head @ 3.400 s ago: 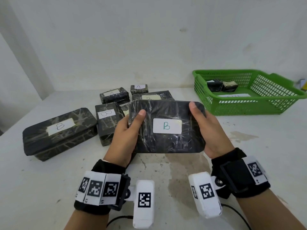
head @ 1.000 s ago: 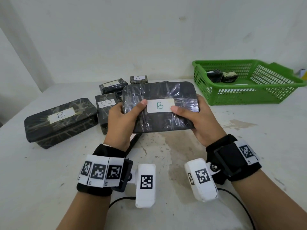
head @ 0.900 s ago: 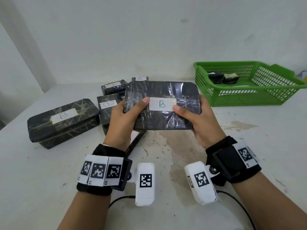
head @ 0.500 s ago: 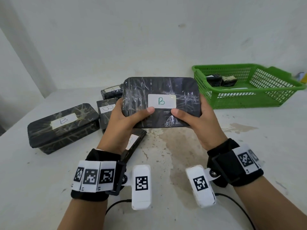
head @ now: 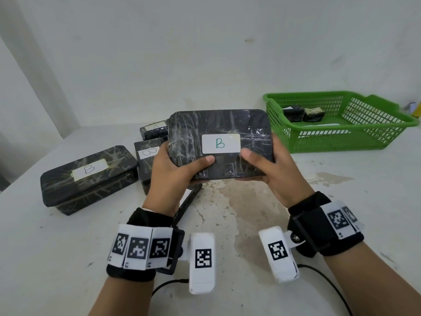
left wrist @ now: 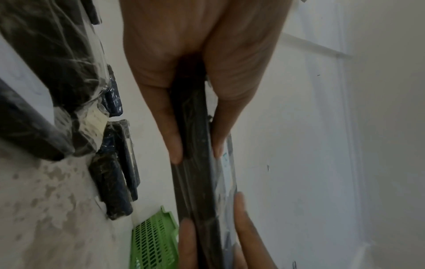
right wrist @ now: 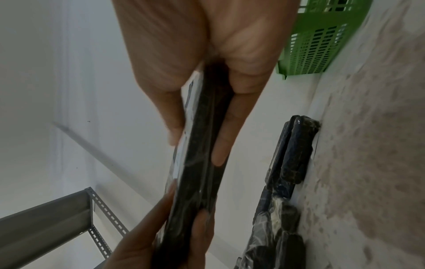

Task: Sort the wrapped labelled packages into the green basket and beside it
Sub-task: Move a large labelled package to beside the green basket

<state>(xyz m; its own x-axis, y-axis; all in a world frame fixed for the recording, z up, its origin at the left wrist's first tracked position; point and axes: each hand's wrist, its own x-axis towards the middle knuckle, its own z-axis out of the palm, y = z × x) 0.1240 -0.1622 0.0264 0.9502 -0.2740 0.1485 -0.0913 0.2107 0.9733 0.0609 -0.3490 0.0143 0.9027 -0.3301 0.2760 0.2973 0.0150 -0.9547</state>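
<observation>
I hold a flat black wrapped package (head: 218,133) with a white label marked B up above the table, its labelled face toward me. My left hand (head: 175,169) grips its lower left edge, thumb on the front. My right hand (head: 271,169) grips the lower right edge the same way. In the left wrist view the package (left wrist: 195,178) shows edge-on between thumb and fingers, and likewise the package (right wrist: 197,163) in the right wrist view. The green basket (head: 341,142) stands at the back right with two small dark packages (head: 303,111) inside.
On the table to the left lie a large wrapped box marked B (head: 88,176), a smaller box marked B (head: 148,160), another package behind it (head: 155,131) and a flat one under my left wrist (head: 189,201). A wall runs close behind.
The held package has risen and tilted more upright toward me. My thumbs have slid from the sides and label down to its lower front edge.
</observation>
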